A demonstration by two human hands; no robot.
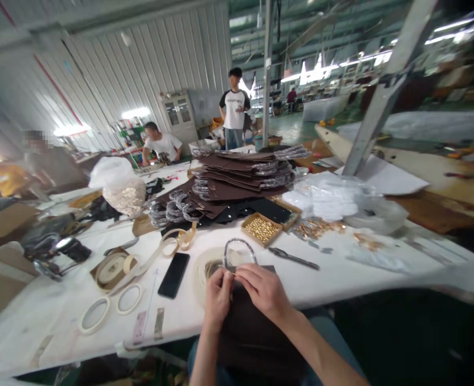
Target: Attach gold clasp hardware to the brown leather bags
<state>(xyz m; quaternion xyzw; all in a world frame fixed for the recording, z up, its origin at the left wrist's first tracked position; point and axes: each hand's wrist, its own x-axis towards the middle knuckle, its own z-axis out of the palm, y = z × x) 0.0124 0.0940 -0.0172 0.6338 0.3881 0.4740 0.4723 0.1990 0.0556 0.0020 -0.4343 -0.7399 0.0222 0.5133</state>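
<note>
A dark brown bag panel (pixel 240 327) hangs from the table edge over my lap, with a plastic-wrapped handle (pixel 240 244) looping up at its top. At the base of that handle my left hand (pixel 219 294) pinches with thumb and fingers. My right hand (pixel 264 288) meets it there, fingers closed around a tiny gold-coloured piece at the handle's end. The fingers mostly hide this piece, so its kind is unclear. Just beyond lies a small box of gold metal fittings (pixel 262 229), and a dark pen-like tool (pixel 293 258) rests to its right.
Stacked brown panels with wrapped handles (pixel 240 177) stand at the back. A phone (pixel 174 275), tape rolls (pixel 95 315) and a lamp-like dark device (pixel 72 251) lie left. Loose gold fittings (pixel 319 229) and plastic bags (pixel 329 195) sit right. Several people are beyond the table.
</note>
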